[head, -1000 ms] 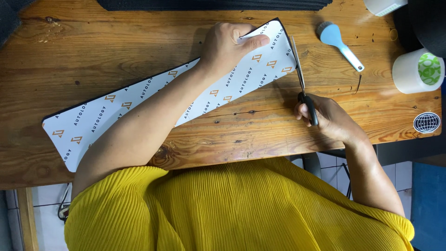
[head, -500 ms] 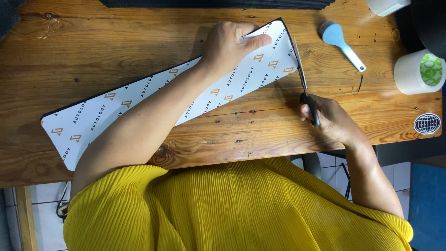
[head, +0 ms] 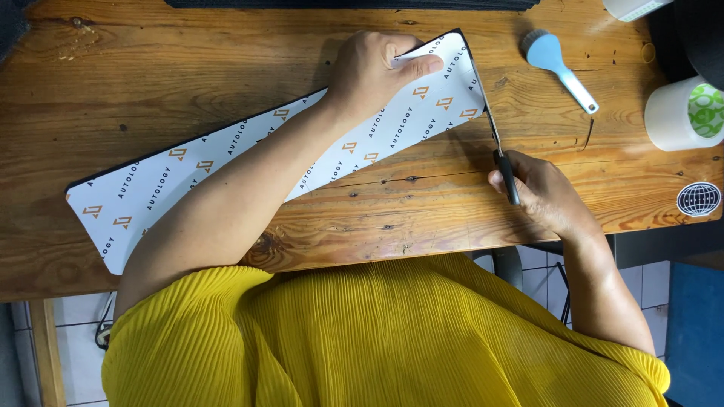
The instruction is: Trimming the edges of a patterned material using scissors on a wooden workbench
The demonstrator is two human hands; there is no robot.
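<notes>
A long white strip (head: 158, 192) with a black edge and small orange marks lies slantwise across the wooden table (head: 188, 75). My left hand (head: 373, 71) presses flat on its far right end. My right hand (head: 543, 192) is shut on the black handle of a thin-bladed cutting tool (head: 504, 162), whose blade runs up along the strip's right end edge.
A light blue brush with a white handle (head: 558, 64) lies at the back right. A roll of white tape (head: 682, 113) stands at the right edge, with a round sticker (head: 697, 198) on the table in front of it. A dark object sits at the top right corner.
My right hand with the cutting tool has drawn slightly toward me along the strip's end. My left hand stays pressed on the strip.
</notes>
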